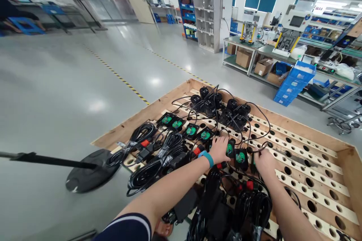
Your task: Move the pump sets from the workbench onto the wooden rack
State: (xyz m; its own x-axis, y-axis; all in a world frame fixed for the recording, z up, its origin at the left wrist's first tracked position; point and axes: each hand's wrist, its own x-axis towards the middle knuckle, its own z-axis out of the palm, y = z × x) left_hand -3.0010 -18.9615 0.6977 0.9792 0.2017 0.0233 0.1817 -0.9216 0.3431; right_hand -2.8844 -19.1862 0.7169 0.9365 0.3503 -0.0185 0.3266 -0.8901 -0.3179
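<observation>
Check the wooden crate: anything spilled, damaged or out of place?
Nothing looks spilled or damaged. Slightly untidy, perhaps: a black cable loops loosely beside the black cylinders inside the wooden crate, unlike the bundled coils nearer the camera. The left hand and right hand partly cover the green-labelled pieces.

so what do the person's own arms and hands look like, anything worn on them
Both hands are without gloves. The left hand has a teal-blue wristband at its wrist, and that arm's short sleeve is dark navy with a pale stripe near the hem. The right hand shows no band at the wrist, and no sleeve shows on that arm.
</observation>
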